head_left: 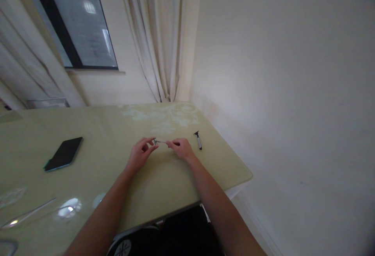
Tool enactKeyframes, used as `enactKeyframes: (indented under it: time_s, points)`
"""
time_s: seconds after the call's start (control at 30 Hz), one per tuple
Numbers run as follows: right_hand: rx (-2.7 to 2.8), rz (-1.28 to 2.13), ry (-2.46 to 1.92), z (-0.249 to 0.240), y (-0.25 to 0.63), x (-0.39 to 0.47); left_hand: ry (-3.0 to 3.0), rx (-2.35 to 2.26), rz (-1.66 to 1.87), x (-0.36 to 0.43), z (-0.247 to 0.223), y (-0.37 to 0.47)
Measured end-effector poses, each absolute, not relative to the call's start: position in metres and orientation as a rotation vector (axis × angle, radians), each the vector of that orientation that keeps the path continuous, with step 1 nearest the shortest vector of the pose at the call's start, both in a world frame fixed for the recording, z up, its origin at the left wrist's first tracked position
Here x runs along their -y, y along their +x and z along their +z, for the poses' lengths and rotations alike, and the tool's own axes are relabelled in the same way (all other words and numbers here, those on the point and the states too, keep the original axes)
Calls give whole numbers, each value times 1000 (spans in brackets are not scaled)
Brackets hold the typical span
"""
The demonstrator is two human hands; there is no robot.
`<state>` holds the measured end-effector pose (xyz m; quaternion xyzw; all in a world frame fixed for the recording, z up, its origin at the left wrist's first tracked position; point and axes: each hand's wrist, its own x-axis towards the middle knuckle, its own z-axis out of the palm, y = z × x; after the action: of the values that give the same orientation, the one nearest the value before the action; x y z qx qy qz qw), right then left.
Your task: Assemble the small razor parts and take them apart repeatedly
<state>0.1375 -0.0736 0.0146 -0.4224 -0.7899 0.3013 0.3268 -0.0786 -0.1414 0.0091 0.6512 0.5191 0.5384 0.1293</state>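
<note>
Between the thumb and fingers of my left hand (140, 154) is a small metallic piece (155, 142), held near the middle of the table. My right hand (181, 148) pinches a thin stick-like tool (161, 142), whose far tip meets the small piece. What the piece and the tool are exactly is too small to tell. A razor (198, 140) with a dark head and a grey handle lies on the table just right of my right hand, untouched.
A black tablet-like object (63, 154) lies on the glossy pale table (164, 193) at the left. The table's right corner comes near the white wall (287, 92). Curtains (158, 33) and a window (79, 17) stand behind the table.
</note>
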Motion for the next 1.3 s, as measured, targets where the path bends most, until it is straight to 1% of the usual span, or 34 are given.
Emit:
enactKeyframes:
  time_s: [0.13, 0.27, 0.4, 0.53, 0.67, 0.77, 0.9, 1.03, 1.2, 1.3]
  points:
    - [2096, 798, -1028, 14, 138, 73, 1874, -1516, 1558, 142, 9, -78]
    - [2071, 752, -1088, 12, 138, 71, 1860, -1518, 1561, 142, 10, -78]
    - [2085, 832, -1018, 10, 137, 70, 1866, -1504, 1583, 143, 12, -77]
    - [2049, 814, -1085, 10, 138, 69, 1875, -1506, 1581, 143, 12, -77]
    - [2093, 846, -1034, 11, 138, 69, 1887, -1504, 1573, 142, 11, -78]
    - [2058, 810, -1081, 11, 138, 69, 1900, -1492, 1567, 141, 9, -78]
    - [2051, 837, -987, 12, 138, 71, 1922, -1491, 1588, 140, 9, -78]
    - [2014, 786, -1084, 13, 139, 71, 1948, -1496, 1577, 141, 11, -77]
    - [2042, 843, -1022, 14, 138, 71, 1927, -1509, 1581, 142, 11, -77]
    - [2003, 801, -1118, 14, 138, 71, 1933, -1504, 1569, 142, 12, -76]
